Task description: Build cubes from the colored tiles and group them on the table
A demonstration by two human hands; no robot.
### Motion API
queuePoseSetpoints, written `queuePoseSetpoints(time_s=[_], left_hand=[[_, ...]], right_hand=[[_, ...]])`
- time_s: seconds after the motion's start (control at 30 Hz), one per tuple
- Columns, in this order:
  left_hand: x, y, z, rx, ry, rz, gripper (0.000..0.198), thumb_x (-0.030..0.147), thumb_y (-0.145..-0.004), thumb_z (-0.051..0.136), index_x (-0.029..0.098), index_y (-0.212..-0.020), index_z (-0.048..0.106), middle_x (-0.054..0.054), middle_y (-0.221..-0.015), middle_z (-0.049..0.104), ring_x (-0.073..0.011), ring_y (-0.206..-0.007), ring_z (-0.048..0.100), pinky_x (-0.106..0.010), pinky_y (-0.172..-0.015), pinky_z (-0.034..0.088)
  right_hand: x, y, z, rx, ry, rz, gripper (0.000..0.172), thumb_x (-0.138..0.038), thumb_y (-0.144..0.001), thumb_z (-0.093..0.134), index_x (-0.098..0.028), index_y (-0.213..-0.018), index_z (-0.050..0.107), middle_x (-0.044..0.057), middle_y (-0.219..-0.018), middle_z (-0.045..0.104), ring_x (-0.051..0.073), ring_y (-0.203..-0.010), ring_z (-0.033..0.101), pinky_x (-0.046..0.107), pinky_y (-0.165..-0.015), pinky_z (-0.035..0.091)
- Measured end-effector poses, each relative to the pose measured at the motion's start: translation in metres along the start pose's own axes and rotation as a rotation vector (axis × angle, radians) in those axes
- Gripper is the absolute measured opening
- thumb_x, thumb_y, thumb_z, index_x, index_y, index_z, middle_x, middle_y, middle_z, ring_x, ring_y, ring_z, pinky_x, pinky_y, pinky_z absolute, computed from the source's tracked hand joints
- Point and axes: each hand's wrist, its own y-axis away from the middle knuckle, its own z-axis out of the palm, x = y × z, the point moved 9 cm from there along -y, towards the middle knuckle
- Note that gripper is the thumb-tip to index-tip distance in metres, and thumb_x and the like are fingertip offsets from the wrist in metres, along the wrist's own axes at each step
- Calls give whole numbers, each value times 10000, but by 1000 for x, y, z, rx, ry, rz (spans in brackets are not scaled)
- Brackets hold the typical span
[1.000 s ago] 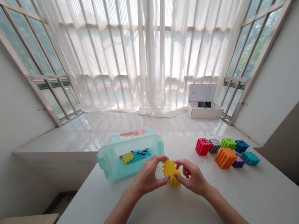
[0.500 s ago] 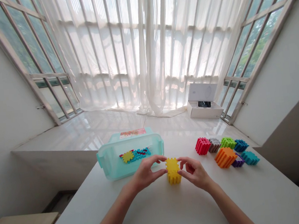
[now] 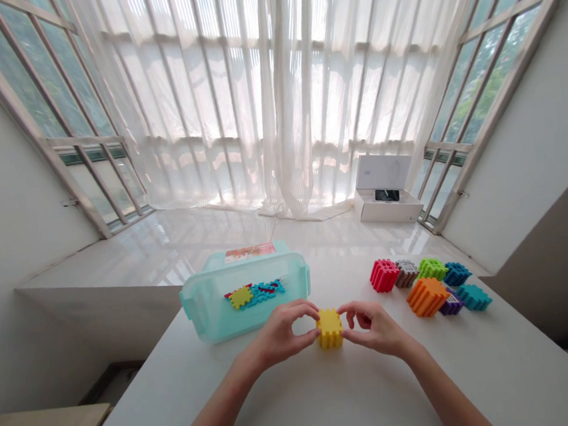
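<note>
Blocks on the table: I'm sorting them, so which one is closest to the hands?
The yellow block, gripped between the left hand and right hand. The others, like the orange block, sit grouped off to the right, untouched.

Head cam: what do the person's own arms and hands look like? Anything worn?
The left hand and right hand are bare: no gloves, rings or markings show. The left forearm and right forearm are bare too, with no sleeves, watch, bands or cables in view.
</note>
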Motion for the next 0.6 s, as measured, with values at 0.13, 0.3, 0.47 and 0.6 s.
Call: queuePoseSetpoints(time_s=[0.13,0.3,0.47,0.6], left_hand=[[1,0,0,-13,-12,-10,126,202,-808,668,211,-932,694,-58,-1045,718,-190,-957,679,-312,-886,529],[0,1,3,-33,-19,-12,120,194,-809,666,214,-925,690,-56,-1041,715,-192,-957,679,-320,-886,536],[-1,2,5,-43,-36,-21,114,181,-809,666,213,-917,684,-50,-1049,711,-185,-965,677,-304,-890,533],[-1,2,6,-50,-49,-26,112,185,-810,667,214,-918,683,-49,-1045,710,-184,-958,678,-299,-882,533]], right_hand=[[1,0,0,-3,7,3,317,-258,-766,727,-208,-1076,687,-38,-714,554,75,-518,283,207,-475,284],[3,0,0,-3,7,-4,328,-262,-768,724,-212,-1091,690,-37,-705,560,76,-511,294,204,-468,294],[3,0,1,-15,0,6,325,-228,-761,720,-212,-1083,687,-41,-712,556,72,-512,291,201,-469,287],[5,0,3,-27,-18,19,325,-206,-766,702,-210,-1090,674,-45,-724,552,68,-514,285,199,-468,276]])
